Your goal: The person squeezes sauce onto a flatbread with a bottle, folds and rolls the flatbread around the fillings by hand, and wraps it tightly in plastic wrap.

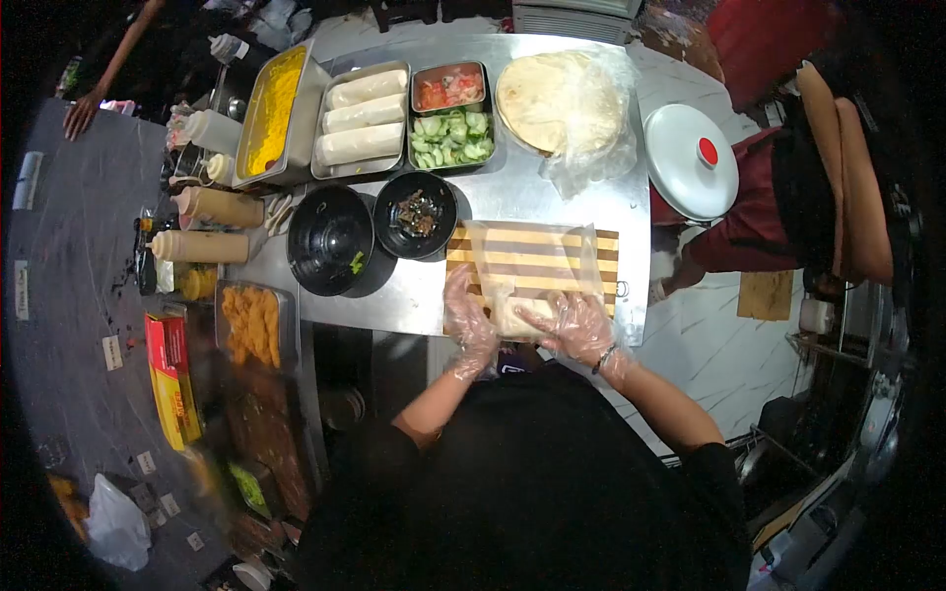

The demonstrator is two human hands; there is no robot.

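Note:
A pale rolled flatbread wrap (514, 315) lies near the front edge of a striped wooden cutting board (607, 258). Behind it a thin translucent wrapping sheet (537, 258) spreads over the board. Both my hands wear clear plastic gloves. My left hand (470, 323) is at the wrap's left end, its fingers stretched out and apart. From the right, my right hand (579, 330) grips the wrap, its fingers lying over the top and right end. The wrap's underside and filling are hidden.
Behind stand a tray of white wrapped rolls (365, 114), containers of tomatoes (449, 89) and cucumbers (452, 138), yellow food (275, 110) and flatbreads (552, 94). Black bowls (330, 239), sauce bottles (202, 246) and fried pieces (252, 320) are left. A person (759, 197) stands right, near a white lid (690, 163).

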